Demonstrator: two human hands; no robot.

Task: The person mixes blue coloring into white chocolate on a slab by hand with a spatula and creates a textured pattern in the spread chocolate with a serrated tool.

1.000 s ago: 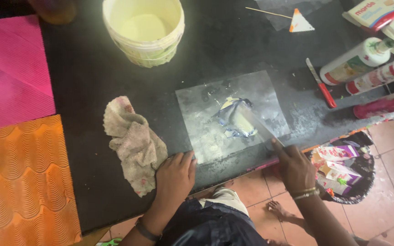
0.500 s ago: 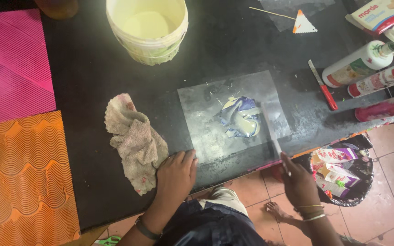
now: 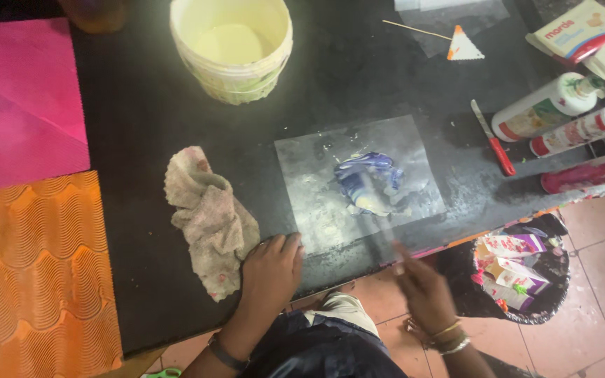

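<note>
A square grey sheet point(image 3: 316, 175) lies on the black table point(image 3: 141, 126), with a blob of blue, white and yellowish paste point(image 3: 369, 182) on its right half. My left hand point(image 3: 271, 269) rests flat on the table at the sheet's near-left corner, touching a crumpled beige rag point(image 3: 208, 217). My right hand point(image 3: 425, 294) is blurred at the table's front edge and grips a thin palette knife point(image 3: 385, 238). Its blade points up toward the blob and is blurred too.
A pale yellow bucket point(image 3: 231, 49) stands at the back. On the right lie three bottles point(image 3: 547, 105), a red-handled knife point(image 3: 493, 136) and a small triangular tool point(image 3: 463, 45). Pink point(image 3: 19, 98) and orange point(image 3: 33, 273) textured boards lie at the left. A black bag of wrappers point(image 3: 519, 269) sits on the floor.
My right hand drew the knife off the blob, pulled back to the front edge, then shifted left. The blob looks bluer and more smeared. My left hand stayed put.
</note>
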